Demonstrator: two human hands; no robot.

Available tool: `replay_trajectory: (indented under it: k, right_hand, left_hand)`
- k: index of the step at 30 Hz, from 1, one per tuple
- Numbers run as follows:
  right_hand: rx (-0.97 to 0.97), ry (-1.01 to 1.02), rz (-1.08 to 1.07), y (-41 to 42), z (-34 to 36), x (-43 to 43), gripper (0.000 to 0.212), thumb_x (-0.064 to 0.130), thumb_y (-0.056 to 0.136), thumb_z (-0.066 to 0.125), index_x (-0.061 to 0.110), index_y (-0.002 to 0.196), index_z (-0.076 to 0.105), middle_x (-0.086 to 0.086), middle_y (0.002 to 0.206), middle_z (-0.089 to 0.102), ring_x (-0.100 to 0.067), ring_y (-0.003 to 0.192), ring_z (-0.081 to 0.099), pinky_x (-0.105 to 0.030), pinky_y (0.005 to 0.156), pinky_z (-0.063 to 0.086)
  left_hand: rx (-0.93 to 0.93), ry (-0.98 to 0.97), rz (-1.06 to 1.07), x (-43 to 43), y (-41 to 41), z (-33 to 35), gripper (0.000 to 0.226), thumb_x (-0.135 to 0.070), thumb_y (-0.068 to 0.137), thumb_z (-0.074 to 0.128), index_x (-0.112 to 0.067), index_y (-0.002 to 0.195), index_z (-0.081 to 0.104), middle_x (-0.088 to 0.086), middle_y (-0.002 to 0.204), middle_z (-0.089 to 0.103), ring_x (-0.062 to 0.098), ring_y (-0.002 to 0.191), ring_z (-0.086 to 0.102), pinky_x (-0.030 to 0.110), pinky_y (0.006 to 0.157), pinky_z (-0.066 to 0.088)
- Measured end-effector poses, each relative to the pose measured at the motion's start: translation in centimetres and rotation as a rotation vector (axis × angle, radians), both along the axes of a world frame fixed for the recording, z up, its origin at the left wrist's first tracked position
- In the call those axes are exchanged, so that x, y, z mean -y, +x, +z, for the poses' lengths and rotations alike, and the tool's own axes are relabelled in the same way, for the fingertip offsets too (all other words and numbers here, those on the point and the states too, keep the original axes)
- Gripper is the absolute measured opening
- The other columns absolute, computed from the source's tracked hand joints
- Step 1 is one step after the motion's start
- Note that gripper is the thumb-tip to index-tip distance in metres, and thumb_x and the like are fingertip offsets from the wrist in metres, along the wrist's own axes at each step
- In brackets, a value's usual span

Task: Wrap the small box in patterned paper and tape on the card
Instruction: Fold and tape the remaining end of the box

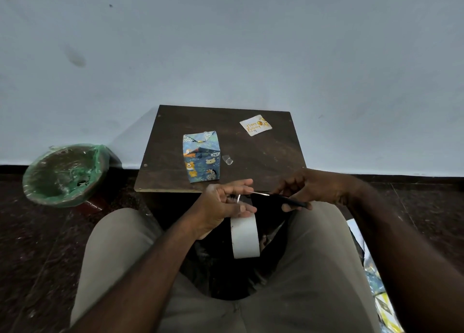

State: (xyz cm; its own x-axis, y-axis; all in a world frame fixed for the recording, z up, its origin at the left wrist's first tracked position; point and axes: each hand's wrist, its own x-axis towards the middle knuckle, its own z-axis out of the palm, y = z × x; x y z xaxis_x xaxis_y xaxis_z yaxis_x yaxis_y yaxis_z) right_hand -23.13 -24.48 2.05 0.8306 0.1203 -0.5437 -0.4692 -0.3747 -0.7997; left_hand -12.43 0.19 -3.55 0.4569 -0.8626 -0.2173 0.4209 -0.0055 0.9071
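Step in hand: cutting a strip of tape for the card. Our left hand (226, 202) is mostly spread, fingers nearly straight. Its thumb pinches the tape roll (244, 237) at the top, so the roll hangs below the palm, over the lap. How the freed strip runs across the fingers we cannot tell. Our right hand (311, 187) is curled round the black handles of the scissors (276, 198), blades pointing left toward the strip. The box (202, 156), wrapped in animal-print paper, stands on the table (263, 161) left of centre. The card (255, 125) lies face up near the far right corner, well apart from the box. A small clear tape scrap (227, 159) lies just beside the box. We judge the wrapping done and the card not yet fixed. For a clean cut, hold the strip taut between fingers and roll, set the blades square across it, close in one stroke, and keep the sticky side off the fingertips. Risk: slack tape folding onto itself.
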Motion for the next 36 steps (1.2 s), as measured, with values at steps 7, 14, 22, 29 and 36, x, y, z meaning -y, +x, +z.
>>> replay_trajectory:
  k: [7, 14, 22, 29, 36]
  right_hand:
    - [-0.035, 0.003, 0.003, 0.2, -0.1, -0.3, 0.041, 0.030, 0.070, 0.084, 0.023, 0.110, 0.076, -0.023, 0.099, 0.072, -0.015, 0.072, 0.059, -0.029, 0.060, 0.040]
    - [-0.046, 0.024, 0.015, 0.0, -0.3, -0.3, 0.048, 0.034, 0.067, 0.085, 0.021, 0.112, 0.075, -0.020, 0.097, 0.072, -0.013, 0.069, 0.057, -0.024, 0.055, 0.041]
    - [-0.049, 0.058, 0.004, -0.3, -0.8, -0.8, 0.048, 0.033, 0.066, 0.084, 0.019, 0.111, 0.075, -0.015, 0.093, 0.072, -0.020, 0.070, 0.054, -0.022, 0.050, 0.040]
    - [-0.058, 0.051, 0.024, -0.4, -0.8, -1.5, 0.045, 0.034, 0.069, 0.084, 0.022, 0.112, 0.074, -0.033, 0.108, 0.066, -0.032, 0.087, 0.055, -0.035, 0.068, 0.041]
    - [-0.048, 0.044, 0.030, -0.2, -0.5, -1.7, 0.045, 0.034, 0.070, 0.084, 0.023, 0.112, 0.075, -0.027, 0.109, 0.069, -0.030, 0.086, 0.055, -0.038, 0.071, 0.042]
  left_hand:
    - [-0.038, 0.004, -0.074, -0.2, -0.2, 0.3, 0.037, 0.007, 0.072, 0.071, 0.001, 0.108, 0.071, 0.001, 0.139, 0.060, 0.033, 0.092, 0.073, 0.037, 0.085, 0.060]
    - [-0.083, 0.004, -0.119, -0.3, -0.2, 1.1, 0.036, 0.012, 0.077, 0.068, 0.004, 0.112, 0.066, 0.002, 0.136, 0.062, 0.031, 0.092, 0.073, 0.036, 0.082, 0.061]
    - [-0.119, 0.020, -0.131, -0.5, -0.3, 1.2, 0.037, 0.014, 0.078, 0.066, 0.006, 0.113, 0.066, 0.004, 0.134, 0.064, 0.030, 0.091, 0.074, 0.034, 0.082, 0.061]
    - [-0.104, 0.058, -0.133, -0.3, -0.6, 1.4, 0.037, 0.016, 0.080, 0.065, 0.004, 0.114, 0.066, 0.007, 0.134, 0.063, 0.029, 0.092, 0.074, 0.034, 0.082, 0.061]
    - [-0.105, 0.059, -0.133, -0.4, -0.3, 1.5, 0.034, 0.018, 0.082, 0.062, 0.001, 0.111, 0.068, 0.006, 0.139, 0.056, 0.028, 0.087, 0.074, 0.031, 0.078, 0.061]
